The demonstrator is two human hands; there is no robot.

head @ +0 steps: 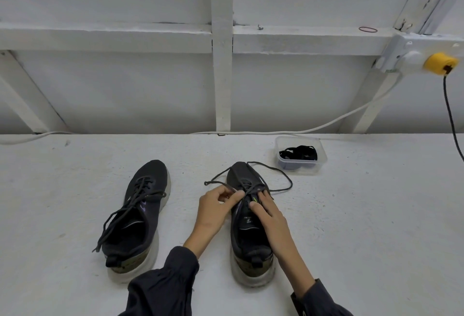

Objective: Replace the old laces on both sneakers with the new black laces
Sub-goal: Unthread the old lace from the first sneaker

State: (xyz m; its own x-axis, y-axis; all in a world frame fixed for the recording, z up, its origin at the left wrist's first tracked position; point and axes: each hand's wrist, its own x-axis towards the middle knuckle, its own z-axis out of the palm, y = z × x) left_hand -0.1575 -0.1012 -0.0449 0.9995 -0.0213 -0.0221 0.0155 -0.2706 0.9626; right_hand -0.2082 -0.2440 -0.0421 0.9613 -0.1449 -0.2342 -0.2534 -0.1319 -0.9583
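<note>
Two dark sneakers with pale soles stand on the white floor, toes pointing away from me. The left sneaker (pixel 136 217) is still laced, its ends trailing toward the heel. On the right sneaker (pixel 248 237) the old lace (pixel 281 185) is partly loosened and loops out beyond the toe. My left hand (pixel 216 205) pinches that lace beside the upper eyelets. My right hand (pixel 270 211) rests on the tongue and right side of the same shoe, fingers spread. The new black laces (pixel 298 153) lie bundled in a clear plastic tub (pixel 321 162) behind the right sneaker.
A white wall with wooden framing (pixel 223 77) rises behind the floor. A white cable (pixel 326 126) runs along its base. At the right, a yellow plug (pixel 440 63) sits in a socket with a black cord (pixel 452 119) hanging down.
</note>
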